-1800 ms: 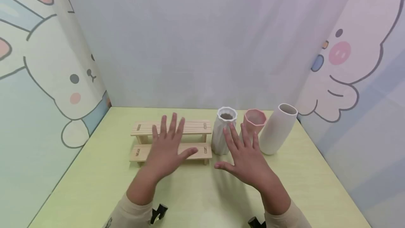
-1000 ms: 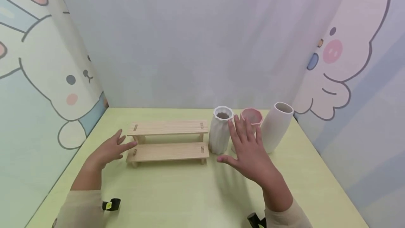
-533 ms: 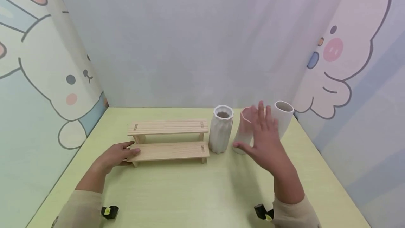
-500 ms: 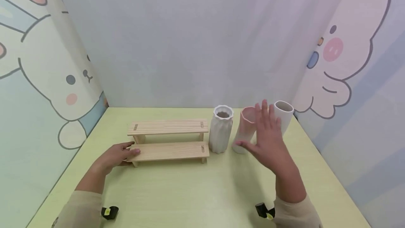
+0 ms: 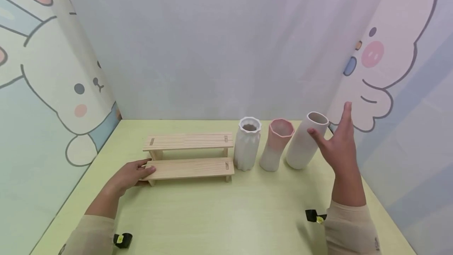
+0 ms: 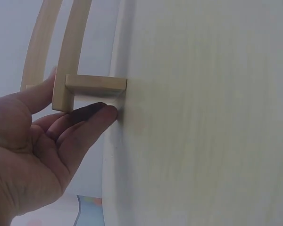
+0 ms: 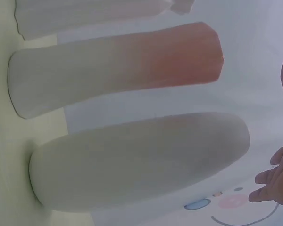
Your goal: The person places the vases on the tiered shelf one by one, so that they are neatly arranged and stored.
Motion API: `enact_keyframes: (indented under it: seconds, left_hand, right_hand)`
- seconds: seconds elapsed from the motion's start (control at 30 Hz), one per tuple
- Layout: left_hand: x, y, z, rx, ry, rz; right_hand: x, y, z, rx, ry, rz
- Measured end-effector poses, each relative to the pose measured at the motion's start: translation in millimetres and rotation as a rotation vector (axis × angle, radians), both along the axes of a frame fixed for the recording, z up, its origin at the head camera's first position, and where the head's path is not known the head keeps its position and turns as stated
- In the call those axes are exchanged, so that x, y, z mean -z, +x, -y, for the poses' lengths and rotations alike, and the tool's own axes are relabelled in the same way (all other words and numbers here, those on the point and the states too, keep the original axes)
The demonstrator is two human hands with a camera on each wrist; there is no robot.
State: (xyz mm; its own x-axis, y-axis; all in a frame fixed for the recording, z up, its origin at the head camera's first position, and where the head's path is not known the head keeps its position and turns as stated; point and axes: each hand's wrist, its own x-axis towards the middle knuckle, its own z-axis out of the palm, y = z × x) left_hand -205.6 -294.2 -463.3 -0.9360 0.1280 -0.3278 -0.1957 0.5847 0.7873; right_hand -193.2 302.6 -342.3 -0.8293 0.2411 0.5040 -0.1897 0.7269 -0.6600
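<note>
A two-step wooden display stand (image 5: 191, 168) sits left of the middle of the table. My left hand (image 5: 130, 176) holds the left end of its lower step, thumb on top; in the left wrist view the fingers (image 6: 87, 134) reach below the board, beside a leg. To the right stand a ribbed white vase (image 5: 245, 151), a pink-and-white vase (image 5: 277, 143) and a tall smooth white vase (image 5: 301, 149). My right hand (image 5: 339, 145) is raised at the right of the smooth vase, thumb spread towards it, holding nothing. The right wrist view shows a gap between hand and smooth vase (image 7: 137, 165).
The pale yellow-green table (image 5: 212, 215) meets a grey-white back curtain (image 5: 212, 50). Side panels with cartoon animals rise at left (image 5: 32, 137) and right (image 5: 407, 129). A black wrist mount (image 5: 124, 240) shows by the left sleeve.
My left hand moved from in front of the stand to its left end and took hold of the lower step. My right hand moved right, from before the vases to beside the smooth one.
</note>
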Motion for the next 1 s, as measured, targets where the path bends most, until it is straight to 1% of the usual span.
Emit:
enact_keyframes:
  seconds: [0.13, 0.33, 0.5, 0.53, 0.73, 0.77, 0.87, 1.0]
  left_hand:
    - [2.0, 0.0, 1.0, 0.002, -0.027, -0.015]
    - [4.8, 0.2, 0.9, 0.003, -0.007, -0.027]
    - [3.6, 0.7, -0.1, -0.001, -0.016, -0.027]
    - [3.2, 0.8, -0.1, 0.006, -0.024, -0.03]
    - [1.6, 2.3, -1.2, 0.01, -0.051, -0.043]
    - [1.9, 2.5, -1.5, 0.001, -0.05, -0.04]
    - [3.2, 3.0, -1.6, 0.002, -0.047, -0.039]
    - [4.0, 2.7, -1.6, -0.003, -0.037, -0.042]
  right_hand:
    - [0.2, -6.2, -9, 0.006, -0.029, 0.038]
    - [3.4, -14.7, -16, -0.02, -0.083, 0.095]
    - [10.0, -24.9, -21, -0.061, -0.166, 0.131]
    - [11.4, -27.3, -22, -0.066, -0.181, 0.138]
    - [19.2, -43.4, -25, -0.097, -0.246, 0.163]
    - [20.5, -46.3, -26, -0.105, -0.259, 0.167]
    - [24.8, -54.6, -26, -0.127, -0.306, 0.183]
    - [30.1, -62.3, -25, -0.134, -0.36, 0.199]
